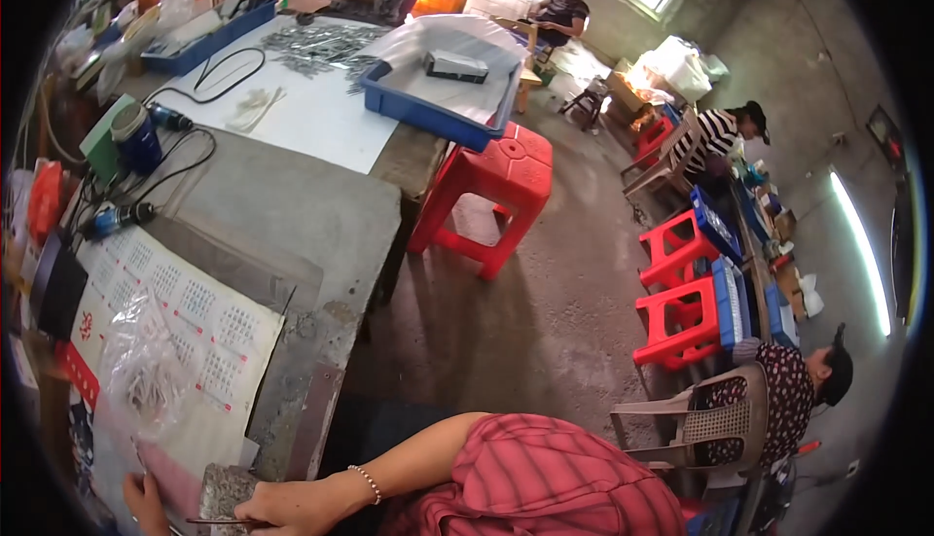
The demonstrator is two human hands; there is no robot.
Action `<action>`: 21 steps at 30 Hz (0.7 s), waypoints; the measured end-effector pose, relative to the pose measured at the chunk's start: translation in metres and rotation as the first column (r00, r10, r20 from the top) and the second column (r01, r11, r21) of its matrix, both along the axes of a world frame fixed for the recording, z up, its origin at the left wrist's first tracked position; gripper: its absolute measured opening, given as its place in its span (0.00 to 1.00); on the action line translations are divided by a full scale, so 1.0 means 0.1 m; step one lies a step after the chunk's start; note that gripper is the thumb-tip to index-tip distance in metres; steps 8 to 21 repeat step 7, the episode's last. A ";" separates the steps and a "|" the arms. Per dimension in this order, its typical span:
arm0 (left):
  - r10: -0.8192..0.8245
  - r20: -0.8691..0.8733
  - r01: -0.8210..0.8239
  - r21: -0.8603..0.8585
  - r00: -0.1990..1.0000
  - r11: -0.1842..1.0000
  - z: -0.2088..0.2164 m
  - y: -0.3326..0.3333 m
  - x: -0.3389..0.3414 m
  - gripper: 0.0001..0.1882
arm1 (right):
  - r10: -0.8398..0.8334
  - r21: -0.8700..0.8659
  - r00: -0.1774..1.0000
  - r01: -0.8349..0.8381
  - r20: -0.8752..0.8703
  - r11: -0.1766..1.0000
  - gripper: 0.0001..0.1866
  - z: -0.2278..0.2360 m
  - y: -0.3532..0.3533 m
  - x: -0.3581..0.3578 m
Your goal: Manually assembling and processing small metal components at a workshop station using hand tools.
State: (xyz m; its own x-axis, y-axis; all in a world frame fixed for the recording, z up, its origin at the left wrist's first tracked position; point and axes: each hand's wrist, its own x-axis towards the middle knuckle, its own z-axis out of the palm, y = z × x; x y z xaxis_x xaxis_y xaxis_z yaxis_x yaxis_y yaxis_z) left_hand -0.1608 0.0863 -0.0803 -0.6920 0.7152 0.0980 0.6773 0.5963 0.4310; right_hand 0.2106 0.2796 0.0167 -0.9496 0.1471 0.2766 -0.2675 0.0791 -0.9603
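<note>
At the lower left edge, my left hand (146, 503) is closed in a pinch, with a small thin piece (139, 454) sticking up from its fingertips; its kind is too small to tell. My right hand (292, 508), with a beaded bracelet at the wrist, is closed on a thin dark rod-like tool (216, 520) that points left. Beside the right fingers, between the two hands, sits a rough grey block (228, 490). Just beyond the hands, a clear plastic bag (146, 385) with small pale pieces lies on a printed calendar sheet (222, 341).
Blue power screwdrivers (119, 220) with cords and a dark blue jar (136, 137) stand farther up the table. Beyond lie a heap of metal parts (316, 47) and a blue tray (428, 118) by a red stool (506, 166). Several other people sit at work around the room.
</note>
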 end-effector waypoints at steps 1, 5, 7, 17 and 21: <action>0.016 0.028 -0.015 -0.034 0.999 0.999 0.09 0.01 -0.02 0.11 | 0.009 0.066 0.999 -0.013 0.050 0.998 0.12 0.03 0.00 0.02; 0.216 0.307 -0.200 -0.084 0.927 0.976 1.31 0.51 1.15 0.14 | -0.056 0.051 0.997 0.053 0.061 0.997 0.13 -0.01 0.02 0.03; 0.185 0.364 -0.265 0.184 0.913 0.947 1.50 0.17 1.32 0.20 | -0.031 0.040 0.998 0.028 0.052 0.999 0.14 0.06 -0.05 0.04; 0.185 0.364 -0.265 0.184 0.913 0.947 1.50 0.17 1.32 0.20 | -0.031 0.040 0.998 0.028 0.052 0.999 0.14 0.06 -0.05 0.04; 0.185 0.364 -0.265 0.184 0.913 0.947 1.50 0.17 1.32 0.20 | -0.031 0.040 0.998 0.028 0.052 0.999 0.14 0.06 -0.05 0.04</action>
